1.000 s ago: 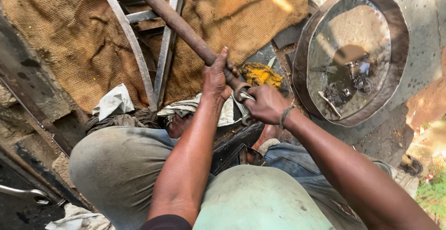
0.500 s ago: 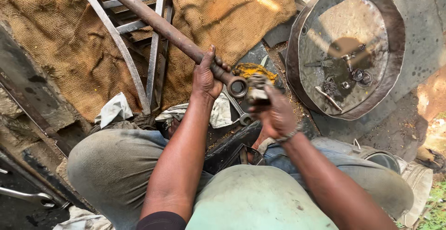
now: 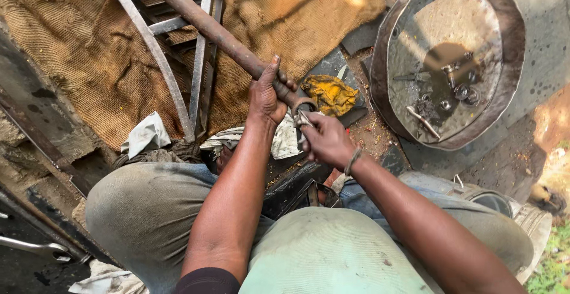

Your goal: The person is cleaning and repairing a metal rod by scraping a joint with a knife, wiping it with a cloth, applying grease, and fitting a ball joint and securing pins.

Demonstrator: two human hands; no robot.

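**Both hands on the end of a rusty shaft**

A long rusty steel shaft (image 3: 208,27) runs from the far left down to the middle of the scene, ending in a forked ring-shaped end (image 3: 304,105) just above the seated person's knees. The left hand (image 3: 267,95) is wrapped around the shaft just behind that end, fingers closed tight on the bar. The right hand (image 3: 323,140) is curled at the ring from the near side, fingers pinched on a small metal piece (image 3: 301,119) there; what exactly that piece is cannot be told.

The shaft looks heavy, stiff and rough with rust, likely greasy near the joint, so it should grip best on the plain round bar behind the end, where the left hand is now.

The shaft lies over a grey angle-iron frame (image 3: 160,62) resting on brown burlap sacking (image 3: 285,15) spread on the ground. A yellow rag (image 3: 332,95) lies just right of the ring. Far right, a round dented metal pan (image 3: 510,62) holds dark oily liquid and small parts. A white cloth (image 3: 145,134) lies by the left knee, and a spanner (image 3: 35,248) near left. The place is outdoors, on dirty paved ground.
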